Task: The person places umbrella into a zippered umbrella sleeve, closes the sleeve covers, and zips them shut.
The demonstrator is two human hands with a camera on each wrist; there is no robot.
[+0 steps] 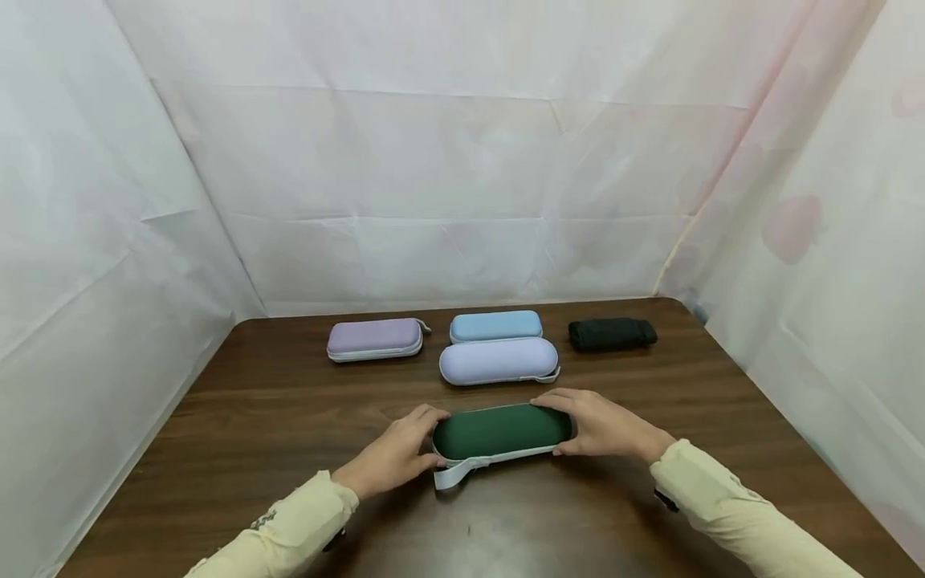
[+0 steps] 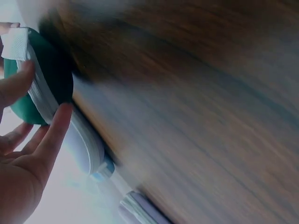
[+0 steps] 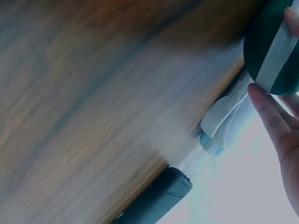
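Note:
A long green zip case (image 1: 502, 431) with rounded ends lies sideways between my two hands, near the middle of the table. My left hand (image 1: 393, 453) holds its left end, thumb at the near side and fingers at the far side. On the other end my right hand (image 1: 607, 425) has a matching grip. A pale zip band (image 2: 41, 88) runs around the case, and a light wrist strap (image 1: 451, 475) sticks out at its near left corner. In the right wrist view, fingertips (image 3: 256, 91) press against the band at the case's end.
Just beyond the green case lies a lavender case (image 1: 499, 361) with a strap, and a light blue case (image 1: 496, 325) touches it from behind. A purple case (image 1: 374, 337) lies back left. At back right is a black rolled bundle (image 1: 612, 334). White sheeting (image 1: 448, 160) surrounds the wooden table (image 1: 275, 401).

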